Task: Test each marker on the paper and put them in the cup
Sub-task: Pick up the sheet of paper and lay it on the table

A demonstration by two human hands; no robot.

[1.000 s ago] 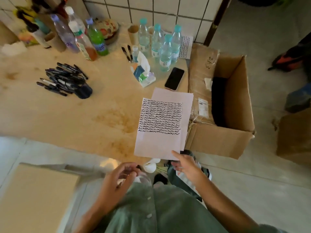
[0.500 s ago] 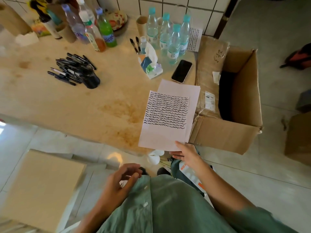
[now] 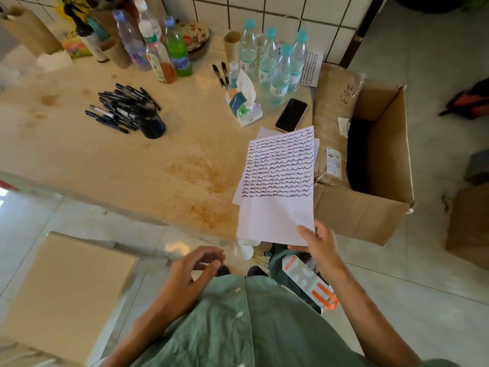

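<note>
Paper [image 3: 277,181] being pinched at its near corner by right hand [image 3: 318,247], left hand [image 3: 190,274] hanging loosely curled and holding nothing, markers [image 3: 121,108] lying well beyond both hands' fingers

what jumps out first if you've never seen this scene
The white paper sheet filled with rows of black squiggles, gripped at its bottom corner by the right hand over the table's near edge. Next, the heap of black markers spilling from a tipped dark cup on the beige tabletop, far left.
</note>
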